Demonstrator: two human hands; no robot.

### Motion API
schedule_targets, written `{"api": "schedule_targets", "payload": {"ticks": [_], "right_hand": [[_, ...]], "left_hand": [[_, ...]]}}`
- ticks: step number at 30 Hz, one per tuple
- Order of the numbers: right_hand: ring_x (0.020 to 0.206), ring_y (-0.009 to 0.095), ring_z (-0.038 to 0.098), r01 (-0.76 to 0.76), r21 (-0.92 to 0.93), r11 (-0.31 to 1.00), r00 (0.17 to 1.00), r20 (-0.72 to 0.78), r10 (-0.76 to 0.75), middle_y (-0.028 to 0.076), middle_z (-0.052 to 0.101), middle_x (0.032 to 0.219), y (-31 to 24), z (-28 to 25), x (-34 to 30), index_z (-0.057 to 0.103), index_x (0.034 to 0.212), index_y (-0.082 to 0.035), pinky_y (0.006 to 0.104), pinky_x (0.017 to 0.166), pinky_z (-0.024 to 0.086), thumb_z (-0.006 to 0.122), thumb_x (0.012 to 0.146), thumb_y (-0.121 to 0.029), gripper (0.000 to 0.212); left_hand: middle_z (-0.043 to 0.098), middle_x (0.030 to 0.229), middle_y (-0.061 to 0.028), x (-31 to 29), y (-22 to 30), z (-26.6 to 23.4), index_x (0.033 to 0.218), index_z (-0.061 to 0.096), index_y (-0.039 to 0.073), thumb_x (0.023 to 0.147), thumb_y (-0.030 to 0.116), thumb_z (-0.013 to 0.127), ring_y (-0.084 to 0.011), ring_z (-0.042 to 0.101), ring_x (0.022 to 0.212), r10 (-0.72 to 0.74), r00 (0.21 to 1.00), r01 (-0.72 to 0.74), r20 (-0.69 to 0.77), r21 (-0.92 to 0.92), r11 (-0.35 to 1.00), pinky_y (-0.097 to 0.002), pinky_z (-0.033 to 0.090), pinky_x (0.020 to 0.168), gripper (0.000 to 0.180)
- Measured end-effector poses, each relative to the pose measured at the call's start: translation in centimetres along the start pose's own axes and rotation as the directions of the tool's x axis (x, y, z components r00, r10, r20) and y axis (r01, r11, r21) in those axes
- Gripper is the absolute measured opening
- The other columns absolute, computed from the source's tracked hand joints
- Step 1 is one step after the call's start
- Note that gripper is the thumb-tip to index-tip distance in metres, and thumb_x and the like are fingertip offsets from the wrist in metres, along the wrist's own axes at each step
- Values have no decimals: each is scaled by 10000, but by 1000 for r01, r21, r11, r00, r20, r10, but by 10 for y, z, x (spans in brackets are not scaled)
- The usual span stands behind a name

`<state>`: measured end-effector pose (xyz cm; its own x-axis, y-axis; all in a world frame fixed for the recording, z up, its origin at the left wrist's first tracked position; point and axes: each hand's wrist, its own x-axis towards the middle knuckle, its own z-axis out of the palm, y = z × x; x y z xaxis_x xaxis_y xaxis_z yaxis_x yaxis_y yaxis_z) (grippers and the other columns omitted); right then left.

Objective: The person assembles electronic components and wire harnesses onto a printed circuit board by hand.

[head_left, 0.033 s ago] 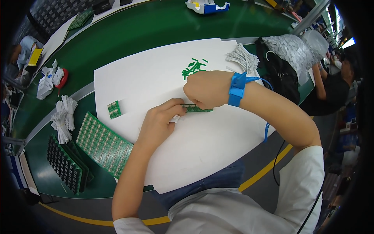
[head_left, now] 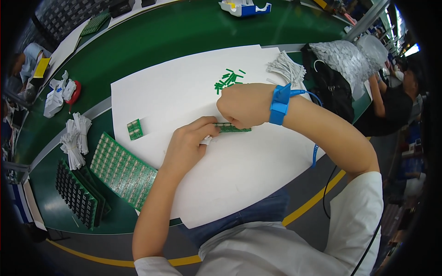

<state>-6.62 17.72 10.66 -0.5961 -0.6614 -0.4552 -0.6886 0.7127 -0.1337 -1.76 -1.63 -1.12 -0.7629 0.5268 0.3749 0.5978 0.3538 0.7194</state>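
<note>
Holding a narrow green circuit-board strip between both hands, I judge the step in hand to be breaking it apart along its scored lines. My left hand lies on the white sheet with its fingers curled narrow around the strip's left end; a small white scrap shows just under them. My right hand, with a blue wrist strap and its coiled lead, is closed in a fist over the strip's other end, knuckles up, so I cannot see how its fingertips sit on the board. The strip lies low, touching or just above the sheet; I cannot tell which.

Beyond my right hand sits a loose heap of small green offcuts, and beside that a bundle of white ties. A small square board piece lies well apart to the left, near the sheet's edge. On the green counter, partly under the sheet, lies a large green panel, with a dark stacked panel just beside it.

My judgement is that the next move calls for a firm, even bend at a score line, with both grips held close to it so the piece snaps clean rather than twisting.
</note>
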Motion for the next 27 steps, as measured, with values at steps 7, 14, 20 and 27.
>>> {"api": "schedule_targets", "payload": {"ticks": [7,14,20,27], "right_hand": [[723,309,684,-34,93,995,999,12,33,156,705,767,11,5,-6,761,803,-8,394,652,547,698,776,-71,93],[752,312,680,24,160,987,1000,-21,-21,154,713,780,24,17,-6,769,826,-11,390,684,545,688,798,-97,121],[694,306,681,17,27,999,1000,0,-17,161,697,727,6,3,2,753,750,-9,394,616,542,701,758,-57,72],[644,303,686,-32,105,994,998,60,26,165,693,703,9,1,3,749,725,-7,383,582,537,705,726,-42,57]], "left_hand": [[708,1131,-59,0,1,1,902,652,41,706,-157,623,-297,696,830,12,1000,-12,-21,-7,1000,-372,564,669,280],[712,1132,-59,-1,-2,1,892,644,41,713,-156,628,-298,694,807,-12,1000,12,-5,-19,1000,-373,556,650,267],[711,1144,-56,-1,-2,0,895,652,44,696,-157,621,-293,693,826,11,1000,-11,-11,-5,1000,-372,556,657,284],[706,1151,-58,0,0,1,905,659,41,683,-161,616,-298,696,849,-1,1000,1,3,-5,1000,-371,566,679,304]]}}
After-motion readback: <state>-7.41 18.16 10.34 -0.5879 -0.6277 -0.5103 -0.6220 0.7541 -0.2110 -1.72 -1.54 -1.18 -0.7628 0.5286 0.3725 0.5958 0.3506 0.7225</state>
